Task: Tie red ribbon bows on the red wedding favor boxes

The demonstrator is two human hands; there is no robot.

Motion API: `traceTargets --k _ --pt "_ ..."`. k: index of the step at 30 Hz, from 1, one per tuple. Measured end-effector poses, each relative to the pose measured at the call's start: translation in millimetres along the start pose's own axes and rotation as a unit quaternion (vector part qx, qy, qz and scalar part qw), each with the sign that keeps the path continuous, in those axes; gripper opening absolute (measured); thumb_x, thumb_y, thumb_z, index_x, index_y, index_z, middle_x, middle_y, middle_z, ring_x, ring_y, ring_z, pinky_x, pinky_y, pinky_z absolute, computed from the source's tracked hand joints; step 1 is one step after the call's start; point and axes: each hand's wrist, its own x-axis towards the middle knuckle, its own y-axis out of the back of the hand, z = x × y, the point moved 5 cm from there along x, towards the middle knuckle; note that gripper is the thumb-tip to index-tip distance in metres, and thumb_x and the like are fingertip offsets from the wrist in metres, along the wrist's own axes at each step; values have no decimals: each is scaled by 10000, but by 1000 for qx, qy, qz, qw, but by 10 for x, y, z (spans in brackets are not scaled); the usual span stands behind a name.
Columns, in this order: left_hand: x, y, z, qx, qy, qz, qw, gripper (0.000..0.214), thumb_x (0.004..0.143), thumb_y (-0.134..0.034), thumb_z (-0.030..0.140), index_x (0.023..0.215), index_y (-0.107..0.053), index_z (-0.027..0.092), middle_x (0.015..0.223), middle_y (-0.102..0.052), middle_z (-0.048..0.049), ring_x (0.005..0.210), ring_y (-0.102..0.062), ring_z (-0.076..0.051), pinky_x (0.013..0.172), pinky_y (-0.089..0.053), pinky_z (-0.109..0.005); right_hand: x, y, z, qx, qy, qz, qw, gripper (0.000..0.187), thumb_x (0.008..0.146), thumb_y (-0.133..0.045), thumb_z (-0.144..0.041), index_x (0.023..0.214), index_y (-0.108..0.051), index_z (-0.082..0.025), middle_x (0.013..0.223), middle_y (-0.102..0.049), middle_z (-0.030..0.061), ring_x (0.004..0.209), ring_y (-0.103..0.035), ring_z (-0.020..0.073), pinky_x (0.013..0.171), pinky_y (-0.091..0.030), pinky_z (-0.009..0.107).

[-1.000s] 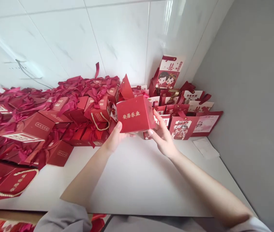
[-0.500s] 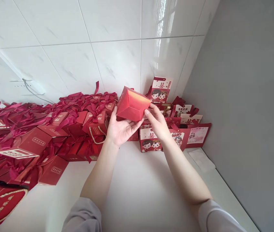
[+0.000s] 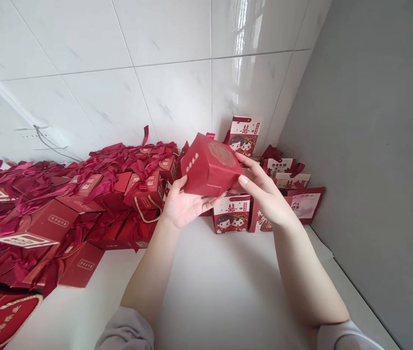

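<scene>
Both my hands hold one small red paper gift box (image 3: pixel 209 166) up above the white table (image 3: pixel 213 291). The box is tilted, with gold characters on its left face and a faint round pattern on the face toward me. My left hand (image 3: pixel 181 206) cups it from below, palm up. My right hand (image 3: pixel 264 192) grips its right side with thumb and fingers.
A big heap of red gift boxes with dark red ribbons (image 3: pixel 63 204) covers the table's left and back. Red-and-white bags printed with a cartoon couple (image 3: pixel 230 218) stand behind my hands by the tiled wall. A grey wall (image 3: pixel 374 146) bounds the right.
The box has been turned in my hands: its plain underside faced me before, now a patterned face and the lettered side show. My right hand has shifted along its right side.
</scene>
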Motion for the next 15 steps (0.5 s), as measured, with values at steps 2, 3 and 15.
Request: traceTargets --k 2,3,15 --pt "-35 90 39 50 -39 18 998 625 793 -673 446 1353 -551 197 1366 -646 -126 1336 -554 -366 1099 -470 -531 -27 25 10 -1 -10 -5 1000 595 1004 -530 -502 1537 -320 -341 1527 -514 58 1356 -548 277 1107 -508 486" --pt "-58 132 62 88 -57 25 994 606 771 -705 385 1333 -569 204 1359 -653 -118 1339 -550 -368 1104 -464 -541 -39 32 21 -4 -17 -14 1000 616 994 -548 -507 1542 -319 -343 1547 -490 55 1378 -526 281 1128 -486 493" --pt "-451 -240 410 602 -232 55 762 987 704 -864 272 1533 -328 257 1594 -375 -144 1436 -443 -348 1171 -433 -463 -62 28 48 -125 33 -108 986 1078 731 -870 -318 1589 -216 -338 1592 -400 83 1435 -440 316 1139 -462 482"
